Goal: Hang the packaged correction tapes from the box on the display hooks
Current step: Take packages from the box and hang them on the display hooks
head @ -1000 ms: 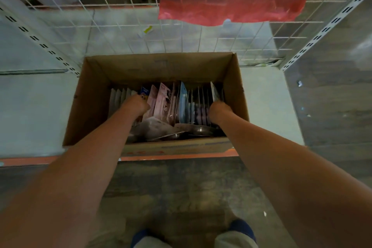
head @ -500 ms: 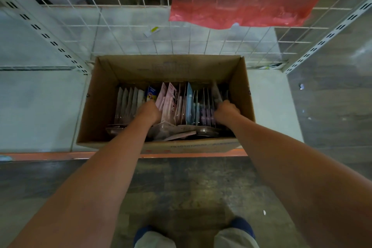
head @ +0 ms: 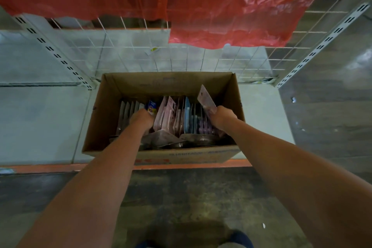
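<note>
Head camera looks steeply down, seemingly close above box (head: 128, 86).

Dim, soft-focused, wide-angle edge distortion

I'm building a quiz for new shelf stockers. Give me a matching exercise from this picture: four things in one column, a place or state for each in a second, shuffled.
Things:
1. right hand
2. left hand
3. cardboard box
4. red plastic sheet

Places or states:
A. hangs over the wire grid
B. grips a raised pink package
C. sits open on the bottom shelf
D. reaches down among the packages at the box's left

Pairs: 1-B, 2-D, 3-C, 4-A
</note>
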The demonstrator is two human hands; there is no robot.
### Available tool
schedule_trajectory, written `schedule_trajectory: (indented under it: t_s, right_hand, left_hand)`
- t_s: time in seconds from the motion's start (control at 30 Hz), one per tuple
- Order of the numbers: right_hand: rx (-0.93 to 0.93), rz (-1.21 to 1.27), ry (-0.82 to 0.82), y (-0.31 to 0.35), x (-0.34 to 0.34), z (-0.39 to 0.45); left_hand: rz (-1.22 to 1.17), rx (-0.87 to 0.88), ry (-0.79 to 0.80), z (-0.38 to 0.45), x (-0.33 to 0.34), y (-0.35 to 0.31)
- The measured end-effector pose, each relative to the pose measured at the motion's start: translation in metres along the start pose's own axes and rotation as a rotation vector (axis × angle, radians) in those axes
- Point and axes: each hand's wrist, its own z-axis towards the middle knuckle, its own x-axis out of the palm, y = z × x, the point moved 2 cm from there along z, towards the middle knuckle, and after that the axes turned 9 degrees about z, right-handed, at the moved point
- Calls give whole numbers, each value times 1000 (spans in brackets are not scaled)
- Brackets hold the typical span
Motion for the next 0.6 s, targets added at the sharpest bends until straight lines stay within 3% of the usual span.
schedule_trajectory:
  t_s: [0.23, 0.47, 0.6]
  right_hand:
    - [8, -76, 54, -16, 19, 13]
    - [-11, -165, 66, -17, 15, 16]
    - [-38, -80, 30, -3, 8, 1]
  left_hand:
    - [-6, 29, 177, 22, 35, -1]
    - [45, 32, 118, 21, 39, -8]
    - [127, 76, 92, 0, 17, -4]
